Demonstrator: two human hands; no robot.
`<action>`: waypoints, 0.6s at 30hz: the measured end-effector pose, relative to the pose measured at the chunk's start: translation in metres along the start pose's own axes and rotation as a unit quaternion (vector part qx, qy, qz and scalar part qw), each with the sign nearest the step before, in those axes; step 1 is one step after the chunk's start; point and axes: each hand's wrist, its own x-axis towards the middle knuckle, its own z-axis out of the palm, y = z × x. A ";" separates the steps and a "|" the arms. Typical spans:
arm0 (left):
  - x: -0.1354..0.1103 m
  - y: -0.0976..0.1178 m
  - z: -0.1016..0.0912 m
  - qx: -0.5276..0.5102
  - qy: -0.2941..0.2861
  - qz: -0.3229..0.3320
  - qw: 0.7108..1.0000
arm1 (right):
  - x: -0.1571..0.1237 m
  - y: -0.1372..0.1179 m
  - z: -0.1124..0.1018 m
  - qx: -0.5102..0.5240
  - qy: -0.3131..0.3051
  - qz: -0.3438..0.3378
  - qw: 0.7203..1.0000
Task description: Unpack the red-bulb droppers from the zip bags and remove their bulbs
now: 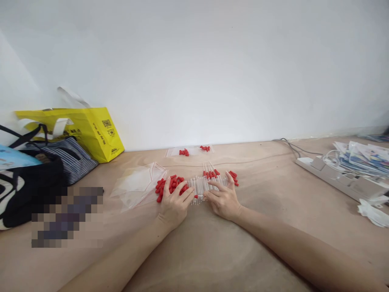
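Note:
A row of clear plastic tubes (200,185) lies on the tan table (212,251), with several loose red caps (170,184) heaped at its left end and more red caps (233,176) at its right end. My left hand (174,202) rests on the left cap heap, fingers spread flat. My right hand (223,198) lies on the tubes, fingers partly curled, and appears to pinch a small red cap (196,196) between both hands. Further tubes with red caps (211,172) lie just behind.
Clear zip bags (136,184) lie left of the caps; two more bags with red caps (184,152) sit by the wall. A yellow bag (91,129), striped bag (69,158) and black bag (33,190) stand left. A power strip (334,176) and packets (364,156) are right.

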 end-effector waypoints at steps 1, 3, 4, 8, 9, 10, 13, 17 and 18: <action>-0.001 -0.002 0.000 0.009 0.004 -0.010 1.000 | 0.000 0.002 -0.001 0.001 0.004 0.020 1.000; -0.003 -0.007 0.000 0.022 0.009 -0.035 0.999 | -0.001 0.006 -0.001 -0.004 0.013 0.068 0.998; -0.004 -0.010 0.000 0.024 0.011 -0.047 0.999 | -0.001 0.007 -0.001 -0.012 0.016 0.090 0.996; -0.004 -0.021 0.000 0.019 0.007 -0.116 0.993 | 0.000 0.012 0.002 -0.056 0.017 0.140 0.988; -0.003 -0.026 -0.001 0.019 -0.001 -0.145 0.989 | 0.001 0.015 0.003 -0.060 0.015 0.153 0.986; -0.002 -0.031 -0.002 0.021 -0.012 -0.176 0.984 | 0.002 0.019 0.003 -0.055 0.008 0.167 0.984; 0.000 -0.050 -0.008 0.022 -0.046 -0.270 0.961 | 0.007 0.037 0.003 0.018 -0.056 0.235 0.970; -0.002 -0.076 -0.015 -0.009 -0.087 -0.411 0.908 | 0.016 0.063 0.007 0.074 -0.162 0.354 0.918; -0.003 -0.082 -0.015 -0.019 -0.102 -0.442 0.891 | 0.018 0.067 0.009 0.068 -0.172 0.369 0.911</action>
